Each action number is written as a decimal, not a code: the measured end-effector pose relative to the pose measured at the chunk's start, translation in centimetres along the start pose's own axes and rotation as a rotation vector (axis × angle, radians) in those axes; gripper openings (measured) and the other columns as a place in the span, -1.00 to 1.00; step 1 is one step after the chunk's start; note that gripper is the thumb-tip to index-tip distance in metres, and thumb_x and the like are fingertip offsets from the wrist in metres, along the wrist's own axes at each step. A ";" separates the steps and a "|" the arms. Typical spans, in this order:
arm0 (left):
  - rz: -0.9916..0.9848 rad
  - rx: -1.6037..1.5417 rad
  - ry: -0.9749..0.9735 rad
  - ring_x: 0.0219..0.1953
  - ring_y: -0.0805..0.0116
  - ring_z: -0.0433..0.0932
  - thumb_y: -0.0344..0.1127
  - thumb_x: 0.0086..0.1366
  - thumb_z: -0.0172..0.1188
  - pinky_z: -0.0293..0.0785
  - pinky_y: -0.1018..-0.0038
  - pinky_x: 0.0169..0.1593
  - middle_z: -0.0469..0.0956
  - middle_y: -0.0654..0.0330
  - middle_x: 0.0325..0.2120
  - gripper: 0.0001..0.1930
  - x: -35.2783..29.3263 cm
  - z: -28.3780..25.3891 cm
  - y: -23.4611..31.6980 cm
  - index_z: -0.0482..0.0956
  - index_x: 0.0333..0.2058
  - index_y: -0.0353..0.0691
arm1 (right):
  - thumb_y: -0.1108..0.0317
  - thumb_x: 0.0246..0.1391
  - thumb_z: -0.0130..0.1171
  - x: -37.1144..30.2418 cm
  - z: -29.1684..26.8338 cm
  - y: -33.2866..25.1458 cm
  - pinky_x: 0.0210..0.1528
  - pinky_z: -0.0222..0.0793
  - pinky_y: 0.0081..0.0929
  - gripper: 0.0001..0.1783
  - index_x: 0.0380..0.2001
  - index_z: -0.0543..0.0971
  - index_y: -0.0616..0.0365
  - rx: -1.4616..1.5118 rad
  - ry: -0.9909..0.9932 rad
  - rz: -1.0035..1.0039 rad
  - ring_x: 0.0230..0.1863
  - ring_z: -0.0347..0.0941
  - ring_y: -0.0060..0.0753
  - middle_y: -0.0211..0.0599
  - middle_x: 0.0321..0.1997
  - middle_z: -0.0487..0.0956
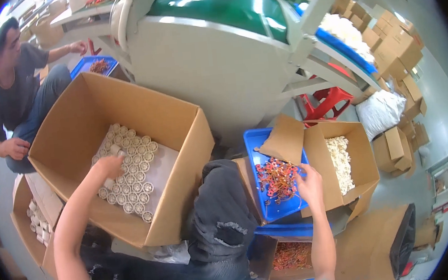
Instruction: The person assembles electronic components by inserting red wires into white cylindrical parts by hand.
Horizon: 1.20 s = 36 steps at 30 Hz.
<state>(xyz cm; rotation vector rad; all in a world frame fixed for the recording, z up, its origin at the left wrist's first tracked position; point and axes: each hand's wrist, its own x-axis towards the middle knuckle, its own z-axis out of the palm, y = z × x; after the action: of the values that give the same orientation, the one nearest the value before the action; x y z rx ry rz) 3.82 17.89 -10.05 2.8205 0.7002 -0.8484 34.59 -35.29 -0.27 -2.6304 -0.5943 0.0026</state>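
Note:
My left hand reaches down into a large cardboard box, its fingers closed around what looks like a white cylindrical part. Rows of round white parts with open, ringed tops stand close together on the box's pale bottom sheet. On the right, my right hand is at the edge of a pile of small red and copper-coloured wired pieces. The pile lies in a blue tray. Those fingers are bent together at the pile; anything between them is too small to make out.
A loose cardboard flap overlaps the tray. Right of it stands a box of small cream parts; below is a box of reddish pieces. White cylinders fill a box at left. A co-worker sits beyond; a machine stands ahead.

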 end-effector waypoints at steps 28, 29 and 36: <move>0.265 0.075 -0.103 -0.06 0.13 0.56 0.14 0.04 0.37 0.45 0.21 0.02 0.64 0.10 -0.20 -0.45 14.1 13.0 7.1 0.64 -0.15 -0.19 | 0.70 0.09 0.02 -2.0 3.0 12.3 -0.44 0.47 -0.58 -0.75 -0.14 0.52 0.51 0.321 -0.046 0.089 -0.41 0.57 -0.42 -0.16 -0.27 0.52; 0.225 -0.120 -0.157 -0.09 0.08 0.60 0.12 0.07 0.36 0.48 0.18 -0.01 0.64 0.04 -0.18 -0.44 13.9 10.5 6.7 0.63 -0.12 -0.23 | 0.70 0.09 0.02 -2.0 2.9 12.0 -0.44 0.47 -0.58 -0.75 -0.14 0.52 0.51 0.329 -0.040 0.071 -0.41 0.57 -0.42 -0.16 -0.27 0.52; 0.423 -1.441 0.008 0.03 0.34 0.53 -0.24 0.35 0.18 0.47 0.38 0.11 0.58 0.08 -0.04 -0.50 1.5 -5.8 4.4 0.41 0.18 -0.38 | 0.61 0.09 0.19 -1.7 -0.7 6.8 -0.37 0.48 -0.57 -0.73 -0.11 0.53 0.48 0.215 0.133 0.042 -0.37 0.58 -0.42 -0.18 -0.33 0.55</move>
<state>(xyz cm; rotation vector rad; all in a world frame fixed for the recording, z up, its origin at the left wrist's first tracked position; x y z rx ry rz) 9.86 15.92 -6.13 1.5304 0.3861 -0.0868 35.92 -41.74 -2.62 -2.4122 -0.4652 -0.0905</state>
